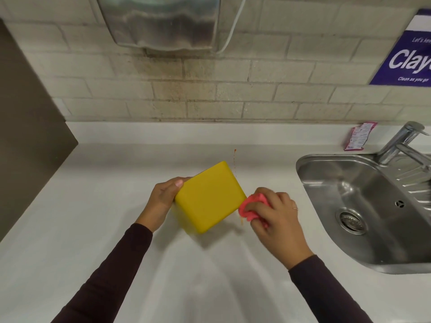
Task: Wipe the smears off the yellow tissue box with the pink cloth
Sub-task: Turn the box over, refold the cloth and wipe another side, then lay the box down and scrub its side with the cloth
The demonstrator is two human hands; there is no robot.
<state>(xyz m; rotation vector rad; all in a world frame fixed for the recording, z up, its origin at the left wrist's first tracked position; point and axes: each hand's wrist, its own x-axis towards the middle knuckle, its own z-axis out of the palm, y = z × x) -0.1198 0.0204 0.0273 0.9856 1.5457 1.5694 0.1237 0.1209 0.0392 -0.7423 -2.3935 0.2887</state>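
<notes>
We log: yellow tissue box [210, 197] tilted on desk [93, 229], left grip [163, 197] clasping it; right grip [277, 217] clutching pink cloth [245, 207] at its edge.

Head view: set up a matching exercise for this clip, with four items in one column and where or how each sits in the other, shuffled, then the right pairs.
Column one
1. yellow tissue box
2. pink cloth
3. pink packet
4. tap

Column two
A. bunched in the right hand
B. standing at the rim of the sink
C. lying at the foot of the tiled wall
D. tilted, gripped by the left hand

Pairs: 1-D, 2-A, 3-C, 4-B
</notes>
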